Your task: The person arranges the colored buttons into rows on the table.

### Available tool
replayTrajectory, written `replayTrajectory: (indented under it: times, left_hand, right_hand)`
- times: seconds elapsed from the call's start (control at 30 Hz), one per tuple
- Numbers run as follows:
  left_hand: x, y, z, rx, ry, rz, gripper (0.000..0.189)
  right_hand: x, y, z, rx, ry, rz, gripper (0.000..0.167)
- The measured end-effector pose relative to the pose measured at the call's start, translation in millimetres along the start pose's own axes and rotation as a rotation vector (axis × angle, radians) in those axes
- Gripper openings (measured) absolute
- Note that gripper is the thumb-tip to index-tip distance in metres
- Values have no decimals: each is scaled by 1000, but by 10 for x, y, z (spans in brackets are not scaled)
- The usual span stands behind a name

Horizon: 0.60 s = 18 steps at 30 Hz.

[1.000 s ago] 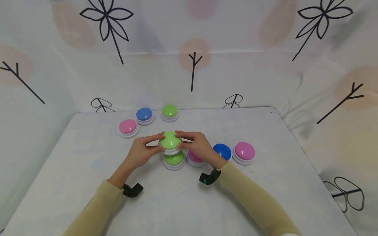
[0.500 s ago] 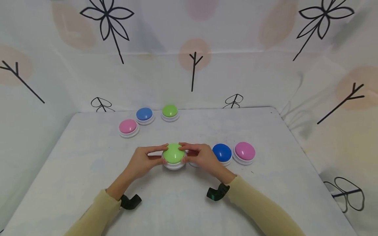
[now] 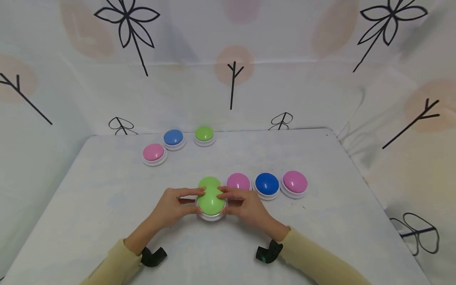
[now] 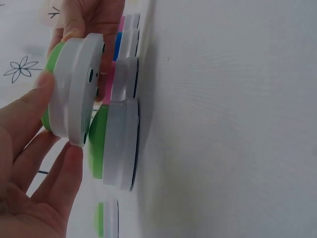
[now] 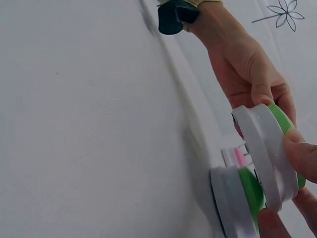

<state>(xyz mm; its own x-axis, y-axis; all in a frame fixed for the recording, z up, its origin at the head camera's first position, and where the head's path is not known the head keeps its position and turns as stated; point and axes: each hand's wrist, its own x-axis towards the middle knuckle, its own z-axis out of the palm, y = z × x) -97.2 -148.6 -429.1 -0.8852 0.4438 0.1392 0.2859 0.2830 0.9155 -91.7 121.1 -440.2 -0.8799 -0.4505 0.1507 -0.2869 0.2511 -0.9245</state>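
A green dome push button (image 3: 211,205) with a white round base is held up between both hands. My left hand (image 3: 172,208) grips its left side with thumb and fingers, and my right hand (image 3: 249,208) grips the right side. Just behind and below it, a second green push button (image 3: 209,182) stands on the table, partly hidden in the head view. In the left wrist view the held button's base (image 4: 81,91) is tilted and off the table, close to the dome of the standing button (image 4: 119,144); I cannot tell whether they touch.
To the right of the standing green button are a pink button (image 3: 238,181), a blue button (image 3: 267,184) and another pink button (image 3: 295,182). Farther back are pink (image 3: 153,152), blue (image 3: 173,137) and green (image 3: 204,133) buttons. A patterned cloth (image 3: 285,91) hangs behind the white table (image 3: 89,190).
Both hands have moved the held green button toward the person, from behind the standing green button, over it, to its near side. The pink button beside it is less covered now.
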Motion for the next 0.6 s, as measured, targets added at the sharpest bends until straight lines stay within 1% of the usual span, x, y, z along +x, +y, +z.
replayTrajectory:
  times: [0.13, 0.2, 0.27, 0.3, 0.43, 0.5, 0.6]
  left_hand:
    - [-39, 2, -6, 5, -35, -19, 47]
    - [-51, 7, -7, 15, -45, -18, 48]
    - [-59, 7, -8, 24, -50, -14, 48]
    - [-64, 6, -7, 30, -52, -9, 48]
    - [-86, -3, 3, 48, -60, -7, 46]
    - [-104, -16, 13, 61, -67, -1, 45]
    - [-119, -49, 33, 65, -70, 17, 45]
  right_hand:
    - [-46, 13, 24, -27, -19, -39, 40]
    - [-62, 12, 30, -31, -27, -48, 39]
    - [-79, -69, 33, -32, -32, -43, 39]
    - [-87, -70, 36, -35, -33, -48, 39]
    - [-126, -71, 59, -44, -40, -47, 39]
    - [-145, 4, 73, -53, -50, -51, 40]
    - [-170, -3, 86, -79, -63, -30, 39]
